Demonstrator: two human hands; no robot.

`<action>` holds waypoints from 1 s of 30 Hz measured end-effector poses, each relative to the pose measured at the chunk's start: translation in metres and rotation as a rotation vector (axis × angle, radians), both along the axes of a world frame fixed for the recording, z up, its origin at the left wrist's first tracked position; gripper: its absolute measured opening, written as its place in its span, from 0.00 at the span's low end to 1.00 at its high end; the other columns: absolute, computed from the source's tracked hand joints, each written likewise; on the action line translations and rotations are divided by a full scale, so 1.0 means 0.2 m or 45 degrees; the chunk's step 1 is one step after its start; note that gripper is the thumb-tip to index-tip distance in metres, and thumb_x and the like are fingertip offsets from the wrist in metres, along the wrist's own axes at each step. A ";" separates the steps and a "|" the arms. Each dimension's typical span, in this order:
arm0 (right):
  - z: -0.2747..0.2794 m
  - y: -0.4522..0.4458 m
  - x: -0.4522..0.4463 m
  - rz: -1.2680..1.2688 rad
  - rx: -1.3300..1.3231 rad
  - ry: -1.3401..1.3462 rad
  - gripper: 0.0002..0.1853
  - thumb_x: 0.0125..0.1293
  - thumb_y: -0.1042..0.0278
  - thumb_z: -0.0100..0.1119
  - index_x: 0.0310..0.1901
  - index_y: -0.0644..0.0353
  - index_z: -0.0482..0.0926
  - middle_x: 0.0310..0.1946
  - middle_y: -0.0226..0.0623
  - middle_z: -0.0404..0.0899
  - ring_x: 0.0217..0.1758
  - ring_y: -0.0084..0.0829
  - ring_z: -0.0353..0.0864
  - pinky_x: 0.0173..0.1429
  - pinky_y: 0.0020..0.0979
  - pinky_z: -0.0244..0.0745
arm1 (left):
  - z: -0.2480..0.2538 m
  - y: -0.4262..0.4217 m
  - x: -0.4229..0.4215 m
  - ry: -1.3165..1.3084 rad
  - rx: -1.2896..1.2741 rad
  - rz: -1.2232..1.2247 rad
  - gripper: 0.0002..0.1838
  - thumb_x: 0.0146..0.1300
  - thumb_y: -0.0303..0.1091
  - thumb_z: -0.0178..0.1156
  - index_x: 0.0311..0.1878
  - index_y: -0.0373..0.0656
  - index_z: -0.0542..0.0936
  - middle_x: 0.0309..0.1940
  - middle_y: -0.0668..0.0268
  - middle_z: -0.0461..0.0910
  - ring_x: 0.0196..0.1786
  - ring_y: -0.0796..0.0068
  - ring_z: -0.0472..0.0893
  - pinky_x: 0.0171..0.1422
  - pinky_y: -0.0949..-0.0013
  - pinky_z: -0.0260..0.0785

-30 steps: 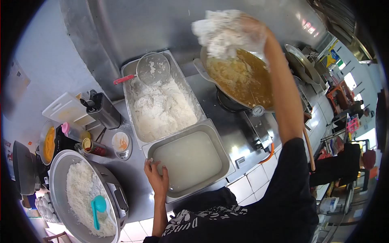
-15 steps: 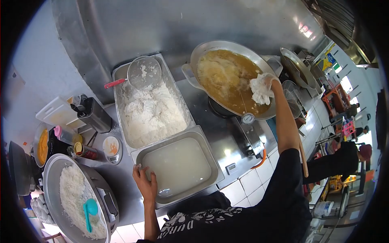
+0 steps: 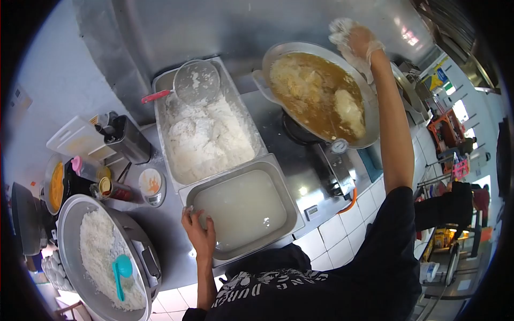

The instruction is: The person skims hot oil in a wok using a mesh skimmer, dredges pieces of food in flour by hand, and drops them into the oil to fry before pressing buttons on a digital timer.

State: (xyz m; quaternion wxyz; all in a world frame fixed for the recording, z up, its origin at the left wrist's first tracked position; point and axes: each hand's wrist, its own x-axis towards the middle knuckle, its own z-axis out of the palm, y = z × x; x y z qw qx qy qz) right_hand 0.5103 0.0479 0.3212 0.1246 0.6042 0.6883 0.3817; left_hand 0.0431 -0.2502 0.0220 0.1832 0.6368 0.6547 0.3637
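My left hand (image 3: 199, 235) rests at the left rim of a steel tray (image 3: 292, 214) of cloudy liquid, fingers loosely bent and apart. My right hand (image 3: 357, 41), in a clear plastic glove caked with white flour, is raised over the far right rim of a large wok (image 3: 278, 52). Its fingers look apart, with nothing plainly in them, though they are a little blurred. In the wok's bubbling oil (image 3: 326, 115) lies a pale battered piece (image 3: 349, 113) on the right. More frying pieces (image 3: 305, 80) lie toward the upper left, under foam.
A tray of flour (image 3: 214, 139) adjoins the liquid tray, with a red-handled sieve (image 3: 197, 83) on it. A thermometer (image 3: 339, 145) hangs on the wok's near rim. At left are a tub (image 3: 67, 224) of white flakes with a teal scoop (image 3: 123, 267), and a scale (image 3: 152, 187).
My right hand has risen from low over the oil to beyond the wok's far rim. A pale piece now shows in the oil where that hand was. My left hand stays at the tray.
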 end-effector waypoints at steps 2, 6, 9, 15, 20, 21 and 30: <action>0.22 -0.40 -0.71 0.109 -0.274 0.697 0.19 0.60 0.57 0.50 0.49 0.59 0.73 0.49 0.39 0.74 0.53 0.37 0.72 0.59 0.28 0.65 | -0.02 0.00 -0.01 -0.001 0.026 -0.017 0.14 0.52 0.27 0.57 0.43 0.36 0.73 0.55 0.46 0.63 0.62 0.45 0.59 0.65 0.53 0.52; -0.11 -0.40 -1.28 0.573 -0.390 1.258 0.15 0.55 0.68 0.53 0.45 0.63 0.76 0.43 0.43 0.77 0.45 0.34 0.77 0.51 0.30 0.70 | 0.00 -0.01 -0.04 -0.004 -0.004 0.015 0.13 0.52 0.27 0.57 0.42 0.37 0.73 0.55 0.44 0.63 0.62 0.45 0.59 0.65 0.53 0.53; -0.59 -0.24 -1.47 0.409 -0.779 1.210 0.14 0.55 0.69 0.51 0.44 0.60 0.76 0.41 0.37 0.78 0.46 0.28 0.75 0.49 0.29 0.71 | -0.01 0.01 -0.04 -0.053 -0.015 -0.019 0.13 0.51 0.27 0.57 0.43 0.38 0.74 0.55 0.48 0.63 0.63 0.47 0.59 0.65 0.53 0.53; -1.65 0.27 -1.57 0.444 -1.150 0.252 0.17 0.61 0.59 0.44 0.40 0.58 0.81 0.45 0.40 0.79 0.48 0.38 0.78 0.50 0.37 0.72 | 0.00 0.02 -0.05 -0.082 -0.046 -0.029 0.14 0.50 0.26 0.59 0.43 0.40 0.74 0.54 0.48 0.64 0.62 0.46 0.59 0.64 0.52 0.54; -1.97 0.21 -1.64 0.177 -1.001 0.553 0.17 0.58 0.57 0.46 0.40 0.57 0.81 0.41 0.43 0.79 0.47 0.41 0.77 0.53 0.40 0.69 | 0.00 0.03 -0.07 -0.092 -0.095 -0.025 0.13 0.50 0.26 0.59 0.41 0.39 0.74 0.53 0.49 0.64 0.62 0.46 0.60 0.64 0.52 0.54; -1.90 0.14 -1.65 0.174 -1.019 0.549 0.17 0.58 0.57 0.46 0.40 0.57 0.81 0.41 0.43 0.79 0.47 0.41 0.77 0.53 0.40 0.69 | -0.01 0.03 -0.07 -0.102 -0.101 -0.020 0.13 0.49 0.26 0.59 0.41 0.40 0.74 0.53 0.49 0.64 0.62 0.46 0.60 0.64 0.52 0.54; -2.09 0.00 -1.49 0.441 -0.816 0.907 0.17 0.61 0.62 0.43 0.48 0.57 0.75 0.44 0.39 0.75 0.49 0.37 0.75 0.49 0.38 0.71 | 0.02 0.06 -0.05 -0.051 -0.102 -0.057 0.14 0.50 0.26 0.59 0.42 0.38 0.74 0.52 0.48 0.64 0.62 0.45 0.60 0.63 0.51 0.55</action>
